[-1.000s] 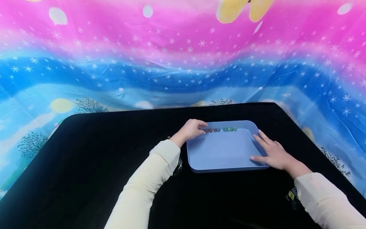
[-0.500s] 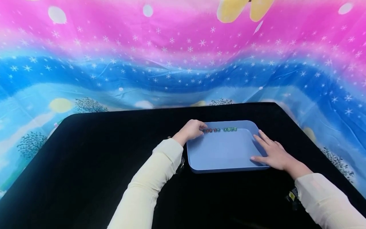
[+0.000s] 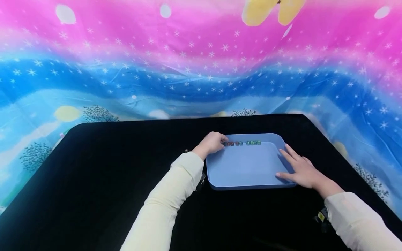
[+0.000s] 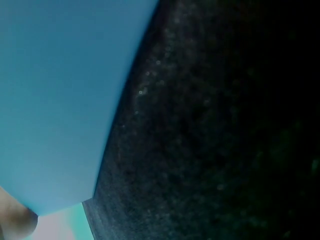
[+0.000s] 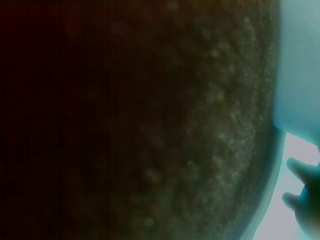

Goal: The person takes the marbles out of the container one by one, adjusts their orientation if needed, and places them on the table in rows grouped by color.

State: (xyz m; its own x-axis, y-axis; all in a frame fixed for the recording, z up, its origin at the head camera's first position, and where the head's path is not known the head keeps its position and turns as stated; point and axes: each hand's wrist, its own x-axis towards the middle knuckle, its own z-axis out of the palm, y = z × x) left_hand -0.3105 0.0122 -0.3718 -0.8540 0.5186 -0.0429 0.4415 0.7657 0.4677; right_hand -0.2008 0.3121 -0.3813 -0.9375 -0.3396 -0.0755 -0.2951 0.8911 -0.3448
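Observation:
A shallow blue-grey tray (image 3: 245,164) lies on the black-covered table. Along its far side runs a row of small glassy marbles, with reddish marbles (image 3: 231,143) on the left, a short gap, then green marbles (image 3: 253,142). My left hand (image 3: 213,142) reaches over the far left corner, fingers bent, fingertips right at the row's left end. I cannot tell whether they pinch a marble there. At the tray's right side my right hand (image 3: 303,170) rests with fingers spread over the rim, holding nothing. Both wrist views mostly show the tray's outer wall (image 4: 55,100) and dark cloth.
Black cloth (image 3: 110,174) covers the table on all sides of the tray. Behind the table's far edge hangs a pink and blue printed curtain (image 3: 188,69). A small dark device (image 3: 321,217) sits at the right wrist, below the cuff.
The left forearm has shifted slightly to the right, its hand staying at the tray's far left corner. The right hand, the tray and the visible marbles keep their places.

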